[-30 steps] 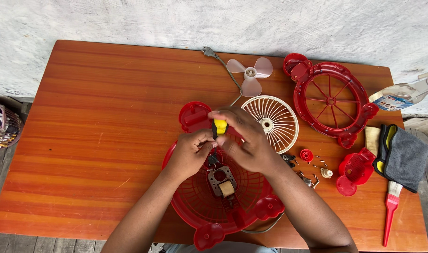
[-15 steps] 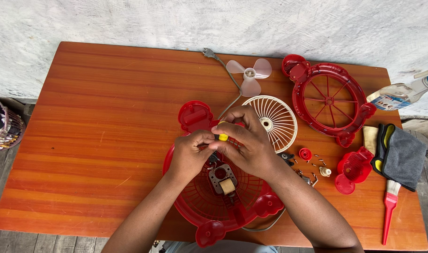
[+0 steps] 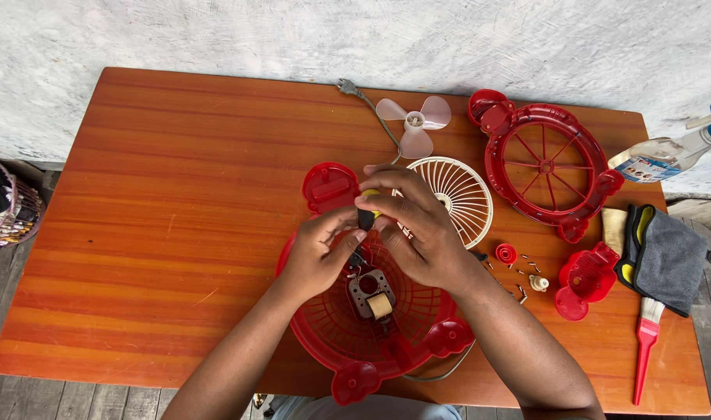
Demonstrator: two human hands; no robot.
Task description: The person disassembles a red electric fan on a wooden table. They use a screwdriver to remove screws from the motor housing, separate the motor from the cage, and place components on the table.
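Screwdriver: a short tool with a yellow-and-black handle (image 3: 367,211), upright between both hands, above the red round plastic fan housing (image 3: 336,342) at the near edge of the table.
Head view, right hand: the right hand (image 3: 417,229) is curled over the handle from above, fingers closed around its top.
Head view, left hand: the left hand (image 3: 318,253) pinches the lower shaft of the tool with thumb and forefinger, the other fingers folded in.
Motor: a small metal motor with a copper coil (image 3: 371,294) sits in the middle of the housing, just under the hands.
Table: an orange-brown wooden tabletop (image 3: 153,210) against a white rough wall.
Behind the hands: a cream round plastic grille (image 3: 460,194), partly covered by the right hand; a pale three-blade propeller (image 3: 414,123) further back.
Right side: a red spoked front ring (image 3: 546,165), a small red cap (image 3: 505,253), loose screws (image 3: 526,272), a grey folded cloth (image 3: 670,260) and a red-handled paintbrush (image 3: 645,346).
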